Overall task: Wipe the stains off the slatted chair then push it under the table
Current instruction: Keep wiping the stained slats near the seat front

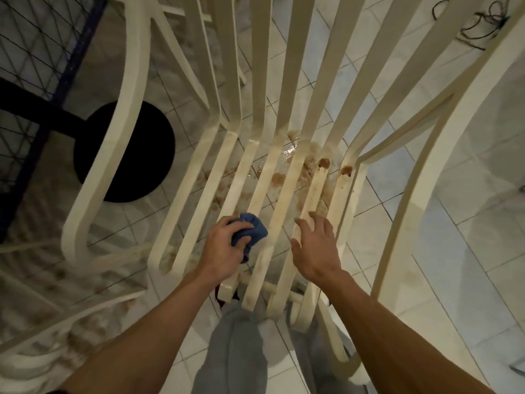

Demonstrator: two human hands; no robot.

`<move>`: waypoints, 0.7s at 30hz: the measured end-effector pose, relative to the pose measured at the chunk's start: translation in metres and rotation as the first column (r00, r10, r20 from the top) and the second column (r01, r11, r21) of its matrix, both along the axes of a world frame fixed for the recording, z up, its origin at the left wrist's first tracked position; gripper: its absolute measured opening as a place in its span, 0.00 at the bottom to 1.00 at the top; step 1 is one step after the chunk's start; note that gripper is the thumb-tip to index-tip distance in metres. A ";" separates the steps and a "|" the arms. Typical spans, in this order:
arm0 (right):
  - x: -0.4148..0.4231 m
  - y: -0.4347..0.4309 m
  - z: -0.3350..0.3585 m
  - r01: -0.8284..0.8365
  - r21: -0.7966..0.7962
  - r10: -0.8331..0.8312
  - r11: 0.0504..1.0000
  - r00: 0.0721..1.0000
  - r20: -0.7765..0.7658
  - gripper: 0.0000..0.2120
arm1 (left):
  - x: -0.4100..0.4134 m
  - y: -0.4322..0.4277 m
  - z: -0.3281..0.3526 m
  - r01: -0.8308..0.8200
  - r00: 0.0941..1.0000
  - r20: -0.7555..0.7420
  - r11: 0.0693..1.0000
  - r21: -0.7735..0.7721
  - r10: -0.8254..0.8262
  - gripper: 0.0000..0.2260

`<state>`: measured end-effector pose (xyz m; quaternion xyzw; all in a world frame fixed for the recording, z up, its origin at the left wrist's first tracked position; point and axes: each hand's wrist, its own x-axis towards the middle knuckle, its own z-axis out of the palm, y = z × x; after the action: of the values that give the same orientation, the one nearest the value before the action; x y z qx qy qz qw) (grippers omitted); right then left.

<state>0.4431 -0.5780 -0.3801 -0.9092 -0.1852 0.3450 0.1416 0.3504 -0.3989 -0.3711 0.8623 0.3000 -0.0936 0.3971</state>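
Wipe step in progress, push step not started. Slatted chair (260, 66) stands on the tiled floor (412, 223), seen from above, person at the seat's front edge.

Left hand (224, 245) has its fingers curled round a bunched blue cloth (252, 230), low over the left-centre slats near the front edge of the seat. Right hand (315, 248) is empty, fingers spread flat over the right-side slats. Cannot tell if it touches or hovers. The hands are apart, one slat gap between them.

Brown stains (346, 170) are pooled at the back edge of the seat on the two rightmost slats, with a smeared brown film running forward along them. There is also a brown spill on the floor under the seat (277, 179).

Dark round base (125, 152) at the left of the chair is likely the table's foot; the top is not clearly readable.

Judgement: the worst dirt is still there, so the task is early. Next move calls for the cloth to go right and back to the blobs, with firm strokes along the slat and the free hand bracing the chair. The cloth probably needs refolding to a clean face. The push comes later, toward that base.
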 end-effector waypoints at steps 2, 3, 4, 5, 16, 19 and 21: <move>-0.012 -0.006 0.003 -0.089 -0.048 0.088 0.995 0.996 -0.022 0.28 | 0.000 0.001 0.005 0.043 0.999 -0.022 0.999 0.025 -0.043 0.14; -0.017 -0.008 0.004 -0.115 -0.072 0.112 0.991 0.993 -0.047 0.29 | 0.001 0.001 0.005 0.085 0.996 -0.031 0.996 0.033 -0.084 0.14; -0.022 -0.010 0.004 -0.128 -0.093 0.122 0.987 0.990 -0.076 0.31 | 0.002 0.003 0.005 0.130 0.991 -0.032 0.991 0.034 -0.129 0.14; -0.028 -0.011 0.003 -0.136 -0.106 0.126 0.985 0.987 -0.098 0.33 | 0.003 0.004 0.003 0.165 0.986 -0.032 0.986 0.032 -0.164 0.14; -0.065 -0.018 -0.016 -0.110 -0.174 0.104 0.979 0.994 -0.043 0.43 | 0.047 0.010 -0.035 0.580 0.808 0.023 0.802 0.143 -0.588 0.14; -0.068 -0.017 -0.020 -0.073 -0.165 0.071 0.984 0.997 -0.020 0.42 | 0.055 0.009 -0.050 0.666 0.734 -0.008 0.718 0.201 -0.679 0.14; -0.069 -0.017 -0.021 -0.064 -0.155 0.063 0.986 0.998 -0.009 0.42 | 0.054 0.010 -0.054 0.660 0.736 0.007 0.719 0.219 -0.677 0.15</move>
<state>0.3740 -0.5954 -0.4008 -0.9104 -0.1862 0.3646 0.0595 0.4043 -0.3893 -0.4252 0.9511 -0.0412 -0.1622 0.2597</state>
